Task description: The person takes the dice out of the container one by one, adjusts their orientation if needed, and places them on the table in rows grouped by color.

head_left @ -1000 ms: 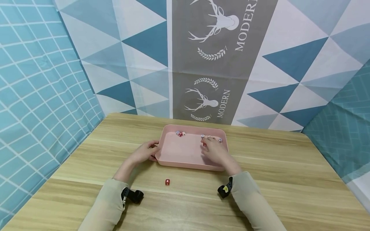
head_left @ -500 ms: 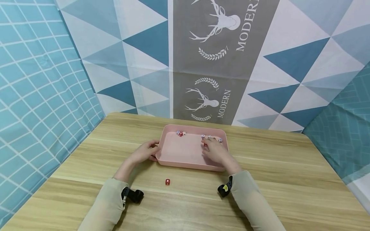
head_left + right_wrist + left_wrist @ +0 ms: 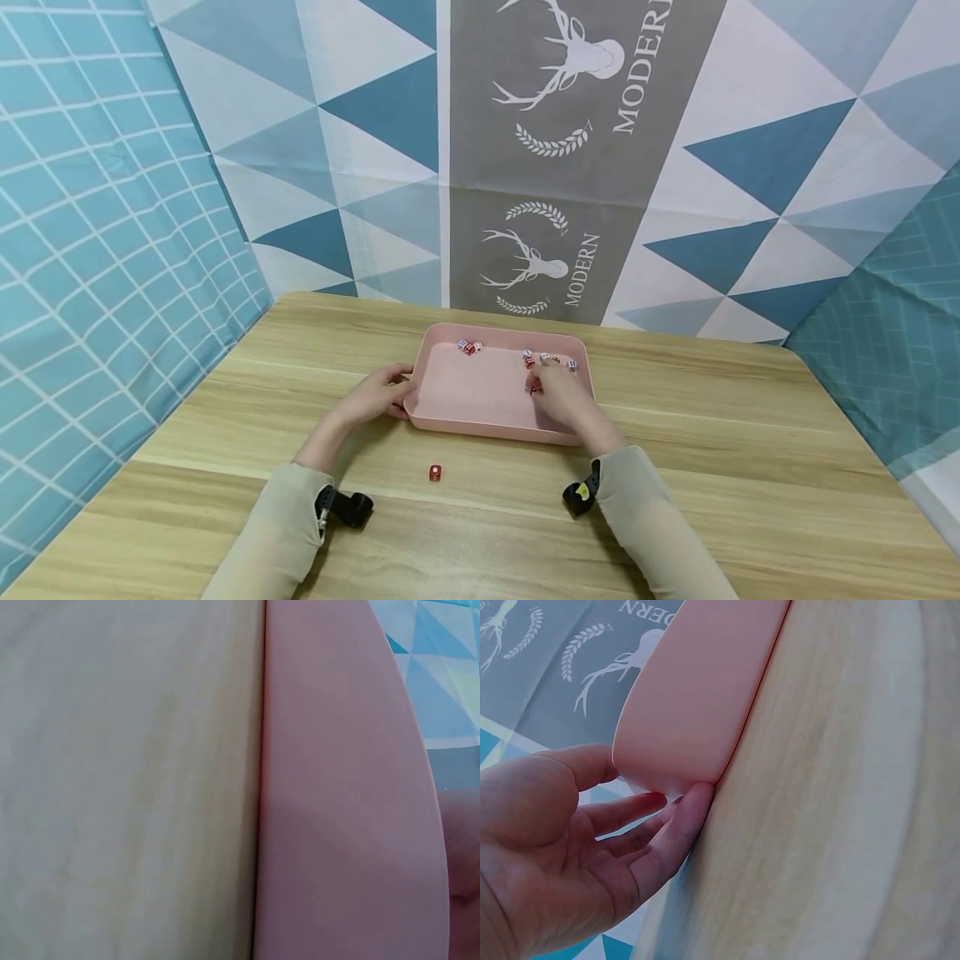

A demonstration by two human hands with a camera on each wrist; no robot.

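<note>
My left hand holds the left front corner of a shallow pink tray. In the left wrist view, the curved fingers of that hand touch the tray's outer wall, the thumb at its rim. Over the tray's right part, my right hand pinches a red die at its fingertips, which partly cover it. Several red and white dice lie just beyond, among them a white die and a red die. In the right wrist view, the tray wall hides most of the right hand.
Three dice, including a red die, sit together in the tray's back left corner. Another red die rests on the wooden table in front of the tray. A patterned cloth backdrop rises behind the table.
My right hand has drawn the red die a little toward the tray's front, away from the other dice, and its fingers have come closer together. The left hand and tray stay put.
</note>
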